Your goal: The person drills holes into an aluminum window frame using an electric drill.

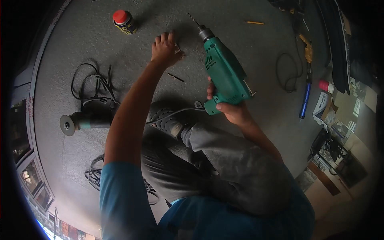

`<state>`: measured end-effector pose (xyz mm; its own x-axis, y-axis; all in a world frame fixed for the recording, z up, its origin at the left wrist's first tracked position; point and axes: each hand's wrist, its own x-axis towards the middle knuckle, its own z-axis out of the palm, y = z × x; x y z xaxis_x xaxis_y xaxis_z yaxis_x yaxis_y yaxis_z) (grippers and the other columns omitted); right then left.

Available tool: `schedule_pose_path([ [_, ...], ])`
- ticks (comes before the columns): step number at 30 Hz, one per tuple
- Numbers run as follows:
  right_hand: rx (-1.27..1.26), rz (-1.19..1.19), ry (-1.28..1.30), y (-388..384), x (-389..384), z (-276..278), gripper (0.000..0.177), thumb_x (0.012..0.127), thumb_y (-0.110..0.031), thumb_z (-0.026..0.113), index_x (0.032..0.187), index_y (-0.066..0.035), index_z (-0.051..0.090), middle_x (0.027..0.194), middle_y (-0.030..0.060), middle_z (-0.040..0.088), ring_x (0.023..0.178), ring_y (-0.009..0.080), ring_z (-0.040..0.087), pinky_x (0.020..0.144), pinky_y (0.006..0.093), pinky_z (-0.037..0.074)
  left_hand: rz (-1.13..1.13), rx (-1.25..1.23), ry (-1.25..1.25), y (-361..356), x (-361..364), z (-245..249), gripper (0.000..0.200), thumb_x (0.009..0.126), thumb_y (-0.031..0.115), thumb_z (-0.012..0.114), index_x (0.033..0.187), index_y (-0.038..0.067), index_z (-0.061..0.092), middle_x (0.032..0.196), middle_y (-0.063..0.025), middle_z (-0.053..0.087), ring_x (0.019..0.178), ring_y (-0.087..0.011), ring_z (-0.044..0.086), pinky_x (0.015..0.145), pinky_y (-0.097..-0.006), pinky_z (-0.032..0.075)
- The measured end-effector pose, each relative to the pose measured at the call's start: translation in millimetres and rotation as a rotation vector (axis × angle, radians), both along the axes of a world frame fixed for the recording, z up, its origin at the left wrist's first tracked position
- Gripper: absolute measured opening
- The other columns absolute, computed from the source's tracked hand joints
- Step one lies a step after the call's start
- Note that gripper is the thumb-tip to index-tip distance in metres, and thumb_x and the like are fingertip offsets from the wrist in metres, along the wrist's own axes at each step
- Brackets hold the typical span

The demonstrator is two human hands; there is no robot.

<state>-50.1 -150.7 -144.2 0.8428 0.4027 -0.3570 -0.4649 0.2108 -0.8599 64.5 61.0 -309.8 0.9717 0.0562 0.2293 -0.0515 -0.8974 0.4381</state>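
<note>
The right hand (234, 110) is closed around the handle of the green drill (228, 74), which points away from the body with a bit in its chuck. The left hand (166, 51) is low over the floor (240, 44), fingers bent, near a small pale piece at its thumb (too unclear to name); whether it grips that, I cannot tell. A loose bit (176, 77) lies between the hands, the red-capped can (125, 23) beyond the left one, and the grinder (82, 122) beside the left forearm
</note>
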Motion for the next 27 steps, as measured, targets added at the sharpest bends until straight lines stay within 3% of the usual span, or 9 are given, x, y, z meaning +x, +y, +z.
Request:
schedule_pose_path([
  [6, -0.116, 0.114, -0.005, 7, -7, 3, 0.059, 0.074, -0.002, 0.061, 0.130, -0.003, 0.044, 0.118, 0.0087, 0.053, 0.103, 0.0160, 0.053, 0.091, 0.0331, 0.044, -0.197, -0.124, 0.747, 12, -25, 1, 0.047, 0.091, 0.028, 0.059, 0.128, 0.003, 0.047, 0.113, -0.0138, 0.059, 0.104, -0.0302, 0.059, 0.088, -0.0396, 0.048],
  [8, -0.179, 0.126, -0.045, 13, -8, 0, 0.053, 0.075, -0.002, 0.062, 0.126, -0.002, 0.047, 0.113, 0.0090, 0.056, 0.101, 0.0154, 0.055, 0.088, 0.0324, 0.047, -0.213, -1.464, 0.657, 23, -54, 8, 0.045, 0.095, 0.032, 0.054, 0.128, 0.003, 0.046, 0.116, -0.0104, 0.058, 0.104, -0.0264, 0.058, 0.088, -0.0395, 0.048],
  [11, -0.291, 0.193, -0.199, 18, -11, -16, 0.047, 0.076, -0.005, 0.065, 0.121, -0.001, 0.050, 0.108, 0.0100, 0.059, 0.099, 0.0165, 0.059, 0.084, 0.0320, 0.049, 0.158, -2.003, 0.581, 13, -82, 87, 0.045, 0.097, 0.041, 0.049, 0.119, 0.002, 0.053, 0.112, -0.0095, 0.060, 0.105, -0.0237, 0.058, 0.089, -0.0409, 0.047],
  [14, -0.375, 0.289, -0.397, 29, -7, -19, 0.050, 0.076, -0.012, 0.069, 0.121, -0.001, 0.050, 0.108, 0.0118, 0.060, 0.097, 0.0192, 0.060, 0.082, 0.0325, 0.049, 0.322, -2.208, 0.441, 13, -97, 126, 0.059, 0.095, 0.053, 0.047, 0.121, 0.000, 0.052, 0.116, -0.0140, 0.059, 0.110, -0.0274, 0.056, 0.095, -0.0438, 0.044],
  [15, -0.415, 0.329, -0.479, 34, -4, -17, 0.053, 0.075, -0.017, 0.071, 0.121, -0.001, 0.049, 0.108, 0.0127, 0.060, 0.095, 0.0203, 0.060, 0.081, 0.0329, 0.048, 0.326, -2.201, 0.411, 21, -102, 134, 0.059, 0.095, 0.053, 0.047, 0.121, 0.000, 0.052, 0.116, -0.0140, 0.059, 0.110, -0.0274, 0.056, 0.095, -0.0438, 0.044],
  [17, -0.371, 0.326, -0.536, 48, -3, -15, 0.050, 0.075, -0.015, 0.070, 0.118, -0.001, 0.051, 0.104, 0.0128, 0.059, 0.092, 0.0229, 0.061, 0.079, 0.0348, 0.049, 0.263, -2.716, 0.410, 35, -111, 144, 0.078, 0.087, 0.065, 0.049, 0.131, 0.000, 0.045, 0.126, -0.0173, 0.054, 0.119, -0.0335, 0.050, 0.102, -0.0529, 0.037],
  [18, -0.342, 0.305, -0.582, 54, -2, -15, 0.046, 0.074, -0.014, 0.070, 0.115, -0.001, 0.052, 0.100, 0.0129, 0.059, 0.090, 0.0255, 0.061, 0.076, 0.0367, 0.049, 0.025, -2.747, 0.372, 40, -111, 144, 0.090, 0.081, 0.073, 0.050, 0.135, 0.001, 0.042, 0.129, -0.0192, 0.052, 0.122, -0.0370, 0.047, 0.105, -0.0535, 0.035],
  [22, -0.346, 0.401, -0.467, 57, -4, -18, 0.058, 0.075, -0.023, 0.071, 0.123, -0.001, 0.050, 0.106, 0.0152, 0.059, 0.095, 0.0226, 0.060, 0.084, 0.0354, 0.048, 0.014, -2.503, 0.389, 50, -117, 152, 0.070, 0.085, 0.057, 0.058, 0.127, 0.002, 0.048, 0.117, -0.0171, 0.059, 0.118, -0.0328, 0.052, 0.100, -0.0502, 0.042],
  [27, -0.414, 0.541, -0.320, 51, -5, -29, 0.073, 0.065, -0.035, 0.078, 0.122, -0.001, 0.050, 0.109, 0.0194, 0.059, 0.102, 0.0330, 0.060, 0.089, 0.0425, 0.047, 0.008, -2.300, 0.498, 57, -113, 137, 0.045, 0.086, 0.042, 0.067, 0.106, 0.004, 0.057, 0.101, -0.0111, 0.061, 0.108, -0.0289, 0.056, 0.090, -0.0464, 0.049],
])
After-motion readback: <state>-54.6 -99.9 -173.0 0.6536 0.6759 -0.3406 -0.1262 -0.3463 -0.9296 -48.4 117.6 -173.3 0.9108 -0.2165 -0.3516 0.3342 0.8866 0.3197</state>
